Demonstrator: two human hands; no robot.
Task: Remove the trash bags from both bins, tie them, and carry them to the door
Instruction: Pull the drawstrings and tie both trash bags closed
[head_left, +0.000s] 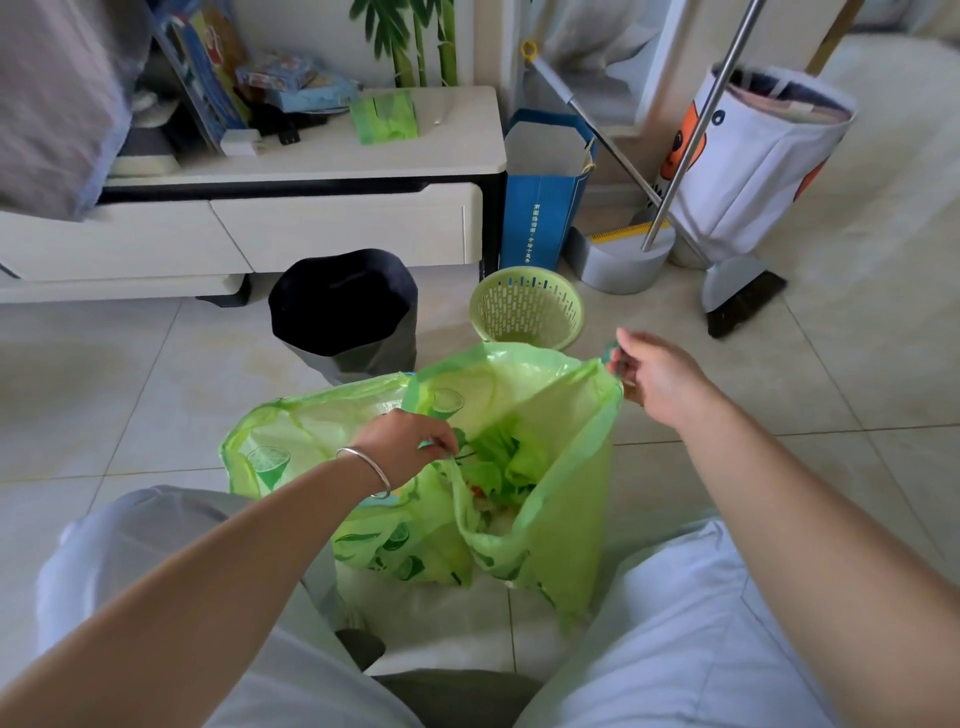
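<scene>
A pale tiled floor ran under a low white cabinet. Two thin, crinkled green bags sat on the tiles between the person's knees, mouths open. Behind them stood a black-lined bin and a slotted green basket. The left hand pinched the near bag's drawstring; the right hand gripped its far rim.
</scene>
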